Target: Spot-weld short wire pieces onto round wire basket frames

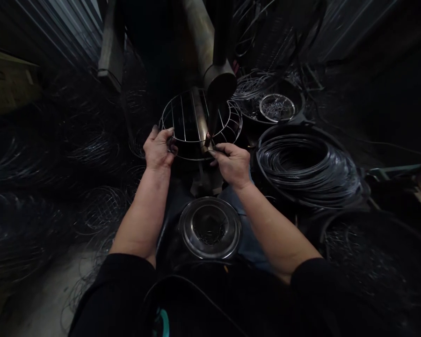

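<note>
A round wire basket frame [189, 119] with ribs and rings sits under the dark electrode head of a welding machine [218, 82]. My left hand [158, 149] grips the frame's lower left rim, fingers curled round the wire. My right hand [231, 161] pinches the rim at the lower right, just below the electrode tip [207, 140], where the wire meets it. Both forearms reach forward from black sleeves.
A shiny stack of metal rings [209, 228] lies on my lap. A big coil of dark wire rings [307, 164] sits to the right, a tub of wire parts [276, 106] behind it. Finished wire frames [101, 210] pile up on the left. The room is dim.
</note>
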`<state>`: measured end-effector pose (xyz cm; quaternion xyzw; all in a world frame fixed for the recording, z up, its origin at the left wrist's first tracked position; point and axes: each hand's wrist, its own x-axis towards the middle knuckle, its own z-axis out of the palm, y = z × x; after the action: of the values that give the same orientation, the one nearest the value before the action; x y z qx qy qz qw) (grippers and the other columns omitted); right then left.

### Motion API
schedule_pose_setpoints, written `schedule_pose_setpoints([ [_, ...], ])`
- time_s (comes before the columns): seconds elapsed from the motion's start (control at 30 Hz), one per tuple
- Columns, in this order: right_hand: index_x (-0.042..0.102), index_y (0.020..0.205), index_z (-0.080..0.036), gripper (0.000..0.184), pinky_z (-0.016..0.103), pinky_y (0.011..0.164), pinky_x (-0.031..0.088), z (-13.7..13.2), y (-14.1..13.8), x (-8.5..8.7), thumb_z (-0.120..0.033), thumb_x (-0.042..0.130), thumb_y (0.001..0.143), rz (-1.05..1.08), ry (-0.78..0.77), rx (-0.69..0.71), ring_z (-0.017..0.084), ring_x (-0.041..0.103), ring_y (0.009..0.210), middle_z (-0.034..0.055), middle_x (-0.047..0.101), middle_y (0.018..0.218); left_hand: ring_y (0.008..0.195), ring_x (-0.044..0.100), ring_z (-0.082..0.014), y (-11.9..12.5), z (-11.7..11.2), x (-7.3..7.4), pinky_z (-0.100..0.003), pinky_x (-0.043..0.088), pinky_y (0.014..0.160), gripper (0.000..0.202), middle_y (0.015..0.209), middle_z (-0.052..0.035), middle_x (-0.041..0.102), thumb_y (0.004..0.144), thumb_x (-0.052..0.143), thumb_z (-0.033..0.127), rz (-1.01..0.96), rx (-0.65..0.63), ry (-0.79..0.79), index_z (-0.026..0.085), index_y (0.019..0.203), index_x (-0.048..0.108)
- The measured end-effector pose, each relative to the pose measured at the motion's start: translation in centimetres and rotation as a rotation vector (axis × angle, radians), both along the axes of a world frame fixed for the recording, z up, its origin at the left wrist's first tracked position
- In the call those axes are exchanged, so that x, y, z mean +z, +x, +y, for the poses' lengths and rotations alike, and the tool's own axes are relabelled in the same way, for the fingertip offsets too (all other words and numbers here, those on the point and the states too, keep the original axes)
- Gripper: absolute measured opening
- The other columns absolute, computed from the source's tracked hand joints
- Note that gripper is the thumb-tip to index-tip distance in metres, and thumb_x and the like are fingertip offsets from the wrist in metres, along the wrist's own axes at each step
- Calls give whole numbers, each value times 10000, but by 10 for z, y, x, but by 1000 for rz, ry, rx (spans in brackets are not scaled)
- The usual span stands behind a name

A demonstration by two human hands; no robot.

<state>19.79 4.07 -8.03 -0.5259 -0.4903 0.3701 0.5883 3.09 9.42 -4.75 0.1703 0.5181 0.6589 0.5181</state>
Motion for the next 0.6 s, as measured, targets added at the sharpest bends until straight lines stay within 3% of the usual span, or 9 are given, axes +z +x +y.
schedule_pose_setpoints([
  [0.43, 708, 748, -193, 50, 219, 475, 481, 3, -1, -3, -232, 681, 734, -106, 43, -10, 123, 635, 510, -37, 667, 660, 516, 551, -90, 2, -2, 3, -175, 303, 418, 796, 693, 39, 606, 739, 661, 52, 0, 9, -25, 276, 1440, 357],
  [0.6, 705, 941, -207, 195, 265, 629, 541, -12, 8, -3, -253, 662, 757, -164, 77, -11, 144, 661, 664, -6, 715, 858, 573, 576, -109, -2, -10, 5, -194, 380, 474, 761, 749, 21, 605, 714, 745, 136, 17, -11, -34, 286, 1387, 421],
])
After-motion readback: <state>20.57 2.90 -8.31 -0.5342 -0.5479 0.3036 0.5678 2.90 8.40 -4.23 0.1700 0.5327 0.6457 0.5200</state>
